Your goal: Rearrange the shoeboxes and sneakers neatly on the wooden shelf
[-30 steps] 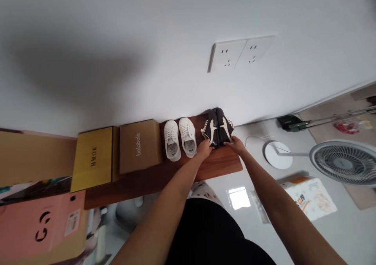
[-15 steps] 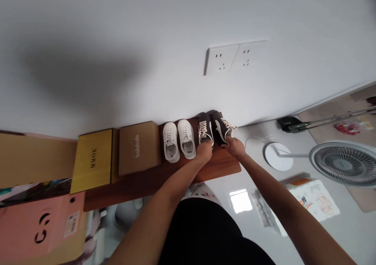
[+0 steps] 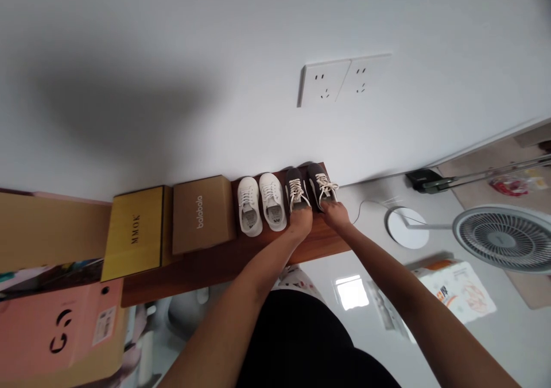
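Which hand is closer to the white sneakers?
The left. The left hand holds the heel of a dark sneaker right beside the white sneakers. The right hand is farther away, on the other dark sneaker.

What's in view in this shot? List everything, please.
dark sneakers: 2, dark grey with cream laces, on wooden board
white sneakers: 2, white, beside them on board
balabala box: 1, brown, on board
MMOK box: 1, yellow, on board
cardboard box: 1, tan, far left
pink carton: 1, pink, lower left
wooden board: 1, reddish brown, against wall
wall sockets: 2, white, on wall
floor fan: 1, grey and white, on floor
packet: 1, white and orange, on floor
left hand: 1, holding one dark sneaker
right hand: 1, holding other dark sneaker
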The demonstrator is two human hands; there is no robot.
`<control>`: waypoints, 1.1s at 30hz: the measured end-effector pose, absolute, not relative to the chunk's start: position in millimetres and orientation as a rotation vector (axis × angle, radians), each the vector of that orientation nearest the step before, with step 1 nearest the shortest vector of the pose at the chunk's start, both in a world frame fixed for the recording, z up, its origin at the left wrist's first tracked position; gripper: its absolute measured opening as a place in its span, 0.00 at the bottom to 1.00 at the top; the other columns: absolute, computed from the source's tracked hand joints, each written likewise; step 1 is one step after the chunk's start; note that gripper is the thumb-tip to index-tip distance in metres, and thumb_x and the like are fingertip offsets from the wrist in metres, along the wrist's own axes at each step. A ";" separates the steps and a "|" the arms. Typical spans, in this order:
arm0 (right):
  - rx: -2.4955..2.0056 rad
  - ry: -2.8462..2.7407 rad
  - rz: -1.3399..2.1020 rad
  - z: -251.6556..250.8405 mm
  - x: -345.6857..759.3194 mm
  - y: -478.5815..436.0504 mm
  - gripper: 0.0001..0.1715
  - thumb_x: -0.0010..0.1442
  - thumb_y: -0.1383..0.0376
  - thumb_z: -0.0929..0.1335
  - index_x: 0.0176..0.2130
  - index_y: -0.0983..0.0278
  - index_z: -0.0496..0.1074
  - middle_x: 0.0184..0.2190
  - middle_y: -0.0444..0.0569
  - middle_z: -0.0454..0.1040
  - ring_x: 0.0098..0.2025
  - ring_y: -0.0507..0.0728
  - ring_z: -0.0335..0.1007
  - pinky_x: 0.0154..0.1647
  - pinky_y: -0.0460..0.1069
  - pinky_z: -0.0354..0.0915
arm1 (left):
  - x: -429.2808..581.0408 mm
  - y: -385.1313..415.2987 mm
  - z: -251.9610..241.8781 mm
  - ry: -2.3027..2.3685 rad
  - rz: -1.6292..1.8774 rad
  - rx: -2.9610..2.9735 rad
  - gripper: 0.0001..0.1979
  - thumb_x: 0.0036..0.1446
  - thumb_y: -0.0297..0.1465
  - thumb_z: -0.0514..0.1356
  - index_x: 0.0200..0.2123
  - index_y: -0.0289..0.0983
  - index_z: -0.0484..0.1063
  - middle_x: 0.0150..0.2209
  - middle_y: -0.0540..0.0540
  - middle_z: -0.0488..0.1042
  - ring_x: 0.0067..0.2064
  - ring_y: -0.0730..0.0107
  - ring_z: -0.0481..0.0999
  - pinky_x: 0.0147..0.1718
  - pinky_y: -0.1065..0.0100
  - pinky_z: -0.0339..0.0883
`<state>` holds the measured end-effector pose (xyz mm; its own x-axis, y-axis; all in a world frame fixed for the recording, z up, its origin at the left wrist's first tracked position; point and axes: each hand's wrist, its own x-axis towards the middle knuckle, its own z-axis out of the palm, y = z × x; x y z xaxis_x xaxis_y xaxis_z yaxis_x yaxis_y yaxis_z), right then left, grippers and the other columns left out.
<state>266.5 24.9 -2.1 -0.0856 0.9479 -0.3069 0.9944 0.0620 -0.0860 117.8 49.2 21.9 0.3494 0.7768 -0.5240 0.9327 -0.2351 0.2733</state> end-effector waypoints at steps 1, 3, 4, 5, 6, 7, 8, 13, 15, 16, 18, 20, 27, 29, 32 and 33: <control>2.000 2.156 -0.413 -3.0 266.6 25.6 0.09 0.63 0.64 0.67 0.43 0.65 0.73 0.43 0.60 0.79 0.47 0.62 0.72 0.46 0.52 0.59 | 118.8 49.8 20.6 1.488 -0.375 2.086 0.18 0.64 0.21 0.49 0.52 0.28 0.73 0.40 0.31 0.79 0.50 0.52 0.79 0.52 0.56 0.70; 1.994 2.147 -0.415 -4.9 266.6 26.7 0.10 0.63 0.65 0.66 0.43 0.65 0.73 0.43 0.60 0.79 0.47 0.62 0.72 0.46 0.52 0.59 | 120.9 51.2 17.9 1.498 -0.367 2.094 0.18 0.65 0.21 0.49 0.51 0.28 0.73 0.40 0.31 0.79 0.50 0.52 0.79 0.52 0.56 0.70; 1.991 2.143 -0.414 -5.8 266.3 27.3 0.10 0.63 0.65 0.66 0.44 0.66 0.73 0.44 0.59 0.78 0.47 0.62 0.72 0.46 0.52 0.59 | 122.0 52.0 16.6 1.499 -0.365 2.095 0.18 0.65 0.21 0.48 0.51 0.28 0.74 0.40 0.31 0.79 0.50 0.52 0.79 0.52 0.56 0.70; 1.987 2.140 -0.414 -6.6 266.0 28.0 0.10 0.63 0.65 0.66 0.44 0.66 0.73 0.44 0.59 0.78 0.47 0.62 0.72 0.46 0.52 0.59 | 123.1 52.7 15.4 1.499 -0.364 2.095 0.18 0.65 0.21 0.48 0.52 0.28 0.74 0.40 0.31 0.79 0.50 0.52 0.79 0.52 0.56 0.70; 1.984 2.138 -0.415 -7.3 265.6 28.8 0.10 0.63 0.65 0.66 0.44 0.66 0.73 0.44 0.59 0.78 0.47 0.62 0.72 0.46 0.52 0.59 | 124.1 53.5 14.2 1.500 -0.365 2.093 0.19 0.65 0.21 0.47 0.52 0.28 0.74 0.41 0.31 0.79 0.49 0.52 0.79 0.52 0.55 0.70; 1.982 2.137 -0.414 -7.8 265.2 29.8 0.10 0.64 0.65 0.66 0.44 0.66 0.73 0.44 0.59 0.78 0.47 0.62 0.72 0.46 0.52 0.59 | 125.0 54.2 13.2 1.501 -0.367 2.090 0.20 0.65 0.21 0.47 0.52 0.28 0.74 0.41 0.31 0.79 0.49 0.52 0.79 0.52 0.55 0.70; 1.979 2.140 -0.415 -8.2 264.7 30.9 0.10 0.64 0.65 0.66 0.44 0.66 0.73 0.44 0.59 0.78 0.48 0.62 0.72 0.46 0.52 0.59 | 125.7 54.8 12.3 1.501 -0.371 2.087 0.20 0.65 0.20 0.46 0.52 0.28 0.73 0.41 0.31 0.79 0.49 0.52 0.80 0.52 0.54 0.70; 1.968 2.140 -0.425 -7.5 263.1 37.9 0.09 0.65 0.66 0.65 0.43 0.66 0.73 0.45 0.58 0.78 0.47 0.61 0.72 0.45 0.51 0.60 | 127.6 56.7 8.7 1.490 -0.368 2.082 0.20 0.66 0.20 0.46 0.52 0.28 0.74 0.43 0.31 0.79 0.49 0.53 0.79 0.51 0.56 0.70; 1.967 2.139 -0.425 -6.6 262.7 40.2 0.09 0.65 0.66 0.65 0.43 0.66 0.73 0.45 0.59 0.78 0.47 0.61 0.73 0.44 0.51 0.60 | 128.3 57.0 7.6 1.501 -0.355 2.067 0.19 0.66 0.20 0.46 0.51 0.28 0.74 0.43 0.30 0.79 0.49 0.53 0.79 0.51 0.56 0.70; 1.966 2.141 -0.424 -6.3 262.5 40.9 0.10 0.65 0.65 0.65 0.43 0.66 0.73 0.44 0.59 0.78 0.46 0.61 0.73 0.44 0.51 0.60 | 128.8 57.1 7.2 1.506 -0.348 2.058 0.19 0.66 0.20 0.46 0.51 0.28 0.75 0.42 0.30 0.79 0.49 0.52 0.79 0.51 0.56 0.70; 1.967 2.140 -0.420 -6.2 262.2 41.7 0.10 0.65 0.65 0.65 0.44 0.66 0.73 0.44 0.60 0.78 0.46 0.62 0.73 0.44 0.51 0.60 | 129.8 57.3 6.3 1.514 -0.337 2.040 0.19 0.65 0.20 0.48 0.51 0.28 0.75 0.43 0.30 0.79 0.49 0.52 0.79 0.52 0.55 0.70; 1.964 2.140 -0.418 -7.1 262.1 41.8 0.10 0.64 0.65 0.65 0.43 0.66 0.74 0.43 0.60 0.78 0.46 0.62 0.73 0.45 0.51 0.61 | 131.0 57.4 5.4 1.518 -0.334 2.028 0.18 0.65 0.20 0.49 0.51 0.28 0.75 0.43 0.30 0.79 0.50 0.52 0.79 0.52 0.56 0.70; 1.971 2.131 -0.407 -18.2 261.0 41.5 0.11 0.64 0.67 0.64 0.42 0.67 0.75 0.42 0.59 0.79 0.45 0.61 0.73 0.46 0.51 0.62 | 132.7 55.9 -0.2 1.529 -0.287 2.002 0.19 0.65 0.21 0.48 0.52 0.29 0.75 0.43 0.31 0.79 0.50 0.52 0.79 0.54 0.54 0.69; 1.985 2.126 -0.405 -21.6 259.9 41.6 0.11 0.64 0.68 0.64 0.43 0.67 0.75 0.41 0.59 0.79 0.44 0.61 0.73 0.46 0.51 0.62 | 132.2 55.4 -2.2 1.525 -0.254 1.988 0.19 0.65 0.22 0.48 0.52 0.29 0.75 0.43 0.31 0.79 0.50 0.52 0.78 0.55 0.53 0.68; 2.001 2.122 -0.412 -24.5 257.8 41.6 0.12 0.65 0.69 0.63 0.44 0.68 0.74 0.42 0.60 0.79 0.45 0.60 0.73 0.47 0.51 0.62 | 131.6 55.2 -4.2 1.511 -0.190 1.970 0.17 0.65 0.24 0.52 0.52 0.29 0.74 0.45 0.31 0.78 0.51 0.52 0.77 0.56 0.54 0.67; 2.004 2.118 -0.415 -24.7 257.1 41.6 0.12 0.65 0.69 0.63 0.44 0.68 0.74 0.42 0.60 0.79 0.45 0.60 0.73 0.47 0.51 0.62 | 131.4 55.2 -4.3 1.505 -0.173 1.971 0.16 0.65 0.25 0.53 0.51 0.29 0.74 0.45 0.31 0.78 0.52 0.52 0.77 0.56 0.54 0.67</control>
<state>257.1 41.6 -24.7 -0.0636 0.9416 -0.3306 0.9968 0.0435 -0.0677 131.4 55.2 -4.3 0.3344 0.8180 -0.4681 0.9028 -0.1354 0.4083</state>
